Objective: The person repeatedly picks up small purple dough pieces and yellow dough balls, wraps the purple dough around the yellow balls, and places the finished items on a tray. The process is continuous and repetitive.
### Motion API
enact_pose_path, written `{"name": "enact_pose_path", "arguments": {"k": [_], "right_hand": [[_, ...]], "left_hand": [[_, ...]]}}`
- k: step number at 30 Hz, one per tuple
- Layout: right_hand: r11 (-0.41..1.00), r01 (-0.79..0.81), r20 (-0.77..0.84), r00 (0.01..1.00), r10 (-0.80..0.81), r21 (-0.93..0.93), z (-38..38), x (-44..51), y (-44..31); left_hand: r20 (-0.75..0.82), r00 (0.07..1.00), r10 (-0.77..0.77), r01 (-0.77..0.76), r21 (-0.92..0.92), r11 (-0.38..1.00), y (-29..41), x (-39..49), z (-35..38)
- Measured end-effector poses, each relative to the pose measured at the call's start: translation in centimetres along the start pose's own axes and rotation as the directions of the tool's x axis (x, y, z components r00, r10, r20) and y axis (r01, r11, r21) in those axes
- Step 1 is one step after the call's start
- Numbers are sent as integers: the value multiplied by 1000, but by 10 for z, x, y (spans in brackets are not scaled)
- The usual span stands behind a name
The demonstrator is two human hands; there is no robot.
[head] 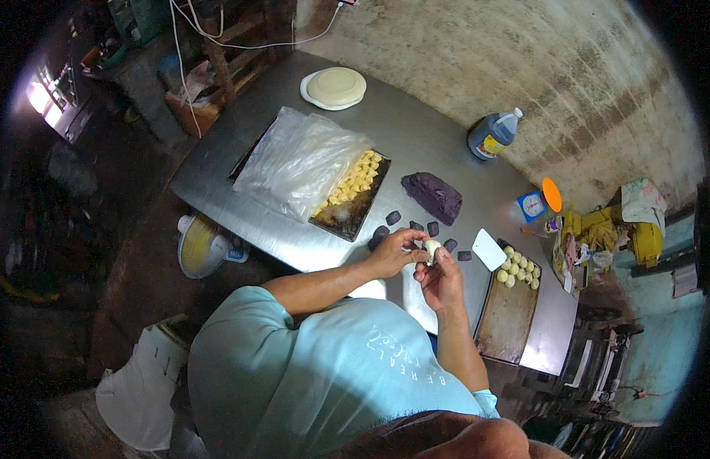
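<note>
Between the fingertips of both hands is a small pale dough piece (pixel 432 248). My left hand (pixel 396 252) pinches it from the left, while my right hand (pixel 442 282) supports it from the right and below. Whether any filling sits inside the dough is hidden by my fingers. Just beyond my hands, several dark purple paste pieces (pixel 393 218) lie on the metal table (pixel 435 137), some partly covered by my left hand. A large purple paste block (pixel 432 196) rests behind them. Several pale dough balls (pixel 513 267) are grouped at the far end of a baking tray (pixel 507 315) on the right.
A white plastic scraper (pixel 488 250) lies beside the right tray. Plastic sheeting (pixel 303 160) partly covers a dark tray (pixel 348 221) with yellow pieces (pixel 355 181). Farther back stand a jug (pixel 495 135), a blue scale (pixel 532 205) and a lidded container (pixel 335 89). A fan (pixel 203 246) is at left.
</note>
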State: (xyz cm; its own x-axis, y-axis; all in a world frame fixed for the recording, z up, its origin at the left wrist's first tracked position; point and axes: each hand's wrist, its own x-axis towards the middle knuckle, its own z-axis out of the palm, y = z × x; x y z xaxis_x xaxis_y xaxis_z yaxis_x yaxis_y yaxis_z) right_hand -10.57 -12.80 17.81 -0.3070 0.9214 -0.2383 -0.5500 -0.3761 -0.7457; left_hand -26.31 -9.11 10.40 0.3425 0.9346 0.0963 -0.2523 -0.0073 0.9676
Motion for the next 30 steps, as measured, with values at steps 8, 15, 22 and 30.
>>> {"name": "enact_pose_path", "arguments": {"k": [8,15,22,30], "right_hand": [[1000,1,-95,995,-3,-21,0,0,1],[999,-20,-121,992,16,-40,0,5,2],[996,-63,-111,992,55,-70,-1,14,6],[993,-80,-87,994,73,-85,1,17,7]], "left_hand": [[39,997,-63,64,-17,998,-15,6,-1],[40,996,-85,89,-99,991,-24,7,-4],[-27,998,-56,52,-134,990,-14,3,-10],[-73,995,-73,63,-127,990,-12,-2,-16]]}}
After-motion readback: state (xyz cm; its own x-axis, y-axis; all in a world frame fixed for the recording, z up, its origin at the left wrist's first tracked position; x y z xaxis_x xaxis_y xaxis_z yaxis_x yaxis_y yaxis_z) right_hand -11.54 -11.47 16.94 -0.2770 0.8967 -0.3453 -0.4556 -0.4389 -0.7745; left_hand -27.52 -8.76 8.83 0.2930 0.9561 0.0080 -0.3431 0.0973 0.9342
